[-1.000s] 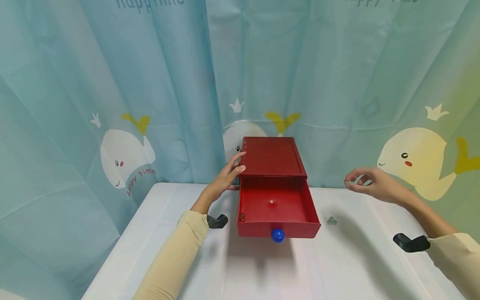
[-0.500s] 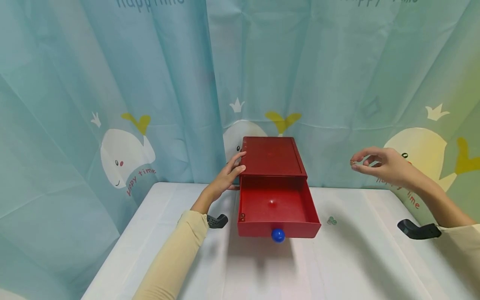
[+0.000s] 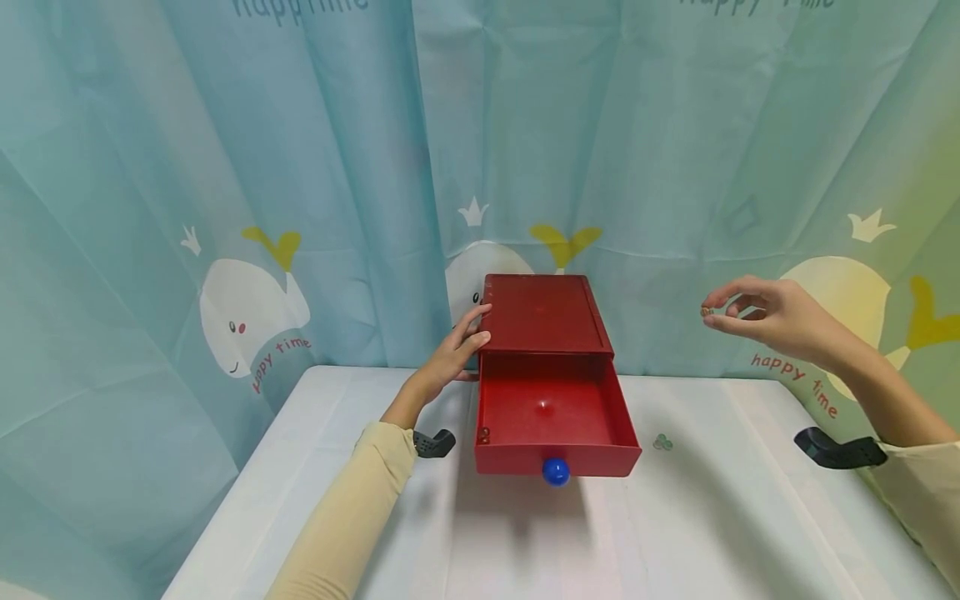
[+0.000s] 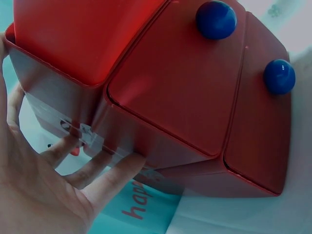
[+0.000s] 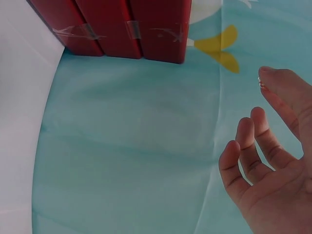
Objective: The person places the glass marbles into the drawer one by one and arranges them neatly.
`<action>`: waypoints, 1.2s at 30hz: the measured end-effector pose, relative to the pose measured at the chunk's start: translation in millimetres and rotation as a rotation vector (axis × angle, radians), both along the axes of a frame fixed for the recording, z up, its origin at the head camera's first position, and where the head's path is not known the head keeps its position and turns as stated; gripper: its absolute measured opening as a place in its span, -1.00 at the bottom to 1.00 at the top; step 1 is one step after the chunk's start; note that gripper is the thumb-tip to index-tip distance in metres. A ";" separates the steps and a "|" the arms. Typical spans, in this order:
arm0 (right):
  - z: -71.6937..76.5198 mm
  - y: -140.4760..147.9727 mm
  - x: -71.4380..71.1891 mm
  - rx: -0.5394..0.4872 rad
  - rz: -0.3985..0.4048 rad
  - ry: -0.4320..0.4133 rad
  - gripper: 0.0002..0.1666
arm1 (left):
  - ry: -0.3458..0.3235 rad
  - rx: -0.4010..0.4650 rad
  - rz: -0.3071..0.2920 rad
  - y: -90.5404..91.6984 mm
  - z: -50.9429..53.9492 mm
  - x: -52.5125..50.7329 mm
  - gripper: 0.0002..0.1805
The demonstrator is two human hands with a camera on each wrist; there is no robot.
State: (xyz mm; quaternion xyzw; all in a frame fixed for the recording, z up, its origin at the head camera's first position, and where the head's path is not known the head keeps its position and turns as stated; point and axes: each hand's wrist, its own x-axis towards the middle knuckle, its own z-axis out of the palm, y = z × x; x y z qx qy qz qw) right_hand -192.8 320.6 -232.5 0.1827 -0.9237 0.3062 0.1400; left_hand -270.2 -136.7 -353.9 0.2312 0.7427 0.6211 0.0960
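My left hand (image 3: 452,353) presses straight, spread fingers against the left side of a red drawer cabinet (image 3: 547,312); the left wrist view shows these fingers (image 4: 114,178) along its wall. The cabinet's top drawer (image 3: 555,400) is pulled out, with a blue knob (image 3: 556,472) on its front. Small brown pieces (image 3: 484,435) lie in its front left corner. To the right, above the table, my right hand (image 3: 780,315) pinches a tiny brownish speckled piece (image 3: 706,312) between thumb and forefinger. In the right wrist view the piece (image 5: 261,83) is mostly hidden by the fingertips.
Several small greenish see-through pieces (image 3: 662,442) lie together on the white table (image 3: 720,517), right of the drawer. Two lower drawers, pushed in, show blue knobs (image 4: 279,76) in the left wrist view. Behind the table hangs a blue-green curtain (image 3: 360,167) with whale prints.
My right hand has risen and shifted slightly right, still pinching the speckled piece. The left hand, cabinet and drawer have stayed put.
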 end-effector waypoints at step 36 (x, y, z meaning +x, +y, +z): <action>49.0 -95.8 -15.9 0.136 0.335 -0.107 -0.83 | 0.002 -0.004 0.006 -0.4 -0.4 0.4 -0.29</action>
